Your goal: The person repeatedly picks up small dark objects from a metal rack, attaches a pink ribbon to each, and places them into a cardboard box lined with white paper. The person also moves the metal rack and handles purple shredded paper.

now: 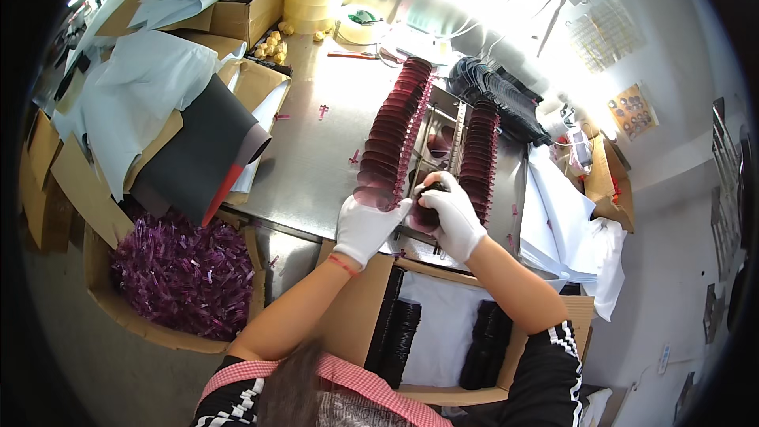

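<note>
At a metal workbench [304, 166], my gloved right hand [455, 220] grips a dark rounded piece [427, 213]; just beside it, my gloved left hand [365, 229] borders a row of purple discs [389, 125], its hold unclear.

Workshop | shiny grey metal tabletop [312, 170] | long rows of translucent dark-red discs [387, 128] | brown cardboard box [100, 285] of purple plastic pieces [186, 277]

Two wine-red lens rows [387, 128], two gloved grips [365, 229]
</note>
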A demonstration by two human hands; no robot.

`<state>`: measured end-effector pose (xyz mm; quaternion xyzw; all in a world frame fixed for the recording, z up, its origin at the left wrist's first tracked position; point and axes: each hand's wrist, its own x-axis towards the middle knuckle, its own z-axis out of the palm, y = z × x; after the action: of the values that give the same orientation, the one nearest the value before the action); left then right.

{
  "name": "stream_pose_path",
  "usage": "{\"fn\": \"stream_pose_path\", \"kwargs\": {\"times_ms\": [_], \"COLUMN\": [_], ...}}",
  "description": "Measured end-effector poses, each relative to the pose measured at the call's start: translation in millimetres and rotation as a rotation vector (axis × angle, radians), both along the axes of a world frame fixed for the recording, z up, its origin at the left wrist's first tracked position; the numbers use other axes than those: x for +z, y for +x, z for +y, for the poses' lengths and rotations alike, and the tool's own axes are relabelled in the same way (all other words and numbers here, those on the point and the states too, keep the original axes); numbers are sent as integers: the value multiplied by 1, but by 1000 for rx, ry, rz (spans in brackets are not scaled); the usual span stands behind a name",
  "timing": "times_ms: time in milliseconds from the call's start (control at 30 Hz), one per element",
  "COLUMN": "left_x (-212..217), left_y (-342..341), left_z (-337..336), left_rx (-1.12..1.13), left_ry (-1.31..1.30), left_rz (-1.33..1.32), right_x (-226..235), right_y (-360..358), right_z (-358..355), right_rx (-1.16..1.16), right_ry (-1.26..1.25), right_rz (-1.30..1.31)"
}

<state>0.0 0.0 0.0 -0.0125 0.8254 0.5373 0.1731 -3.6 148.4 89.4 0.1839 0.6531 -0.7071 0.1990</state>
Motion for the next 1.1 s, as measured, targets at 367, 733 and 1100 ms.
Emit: {"fn": "stream_pose_path", "kwargs": {"times_ms": [367, 733, 1100], "left_x": [55, 19, -7], "left_y": [108, 95, 79], "left_z": [16, -9, -25], "left_rx": [328, 65, -33], "left_ry": [1523, 1672, 1635], "left_rz": [-267, -384, -335], "right_x": [45, -10, -61], "right_y": [66, -147, -165], "right_z": [-17, 31, 4], "right_rx": [830, 1008, 1176], "right_ry": [868, 2042, 2189], "right_rz": [955, 362, 168]}}
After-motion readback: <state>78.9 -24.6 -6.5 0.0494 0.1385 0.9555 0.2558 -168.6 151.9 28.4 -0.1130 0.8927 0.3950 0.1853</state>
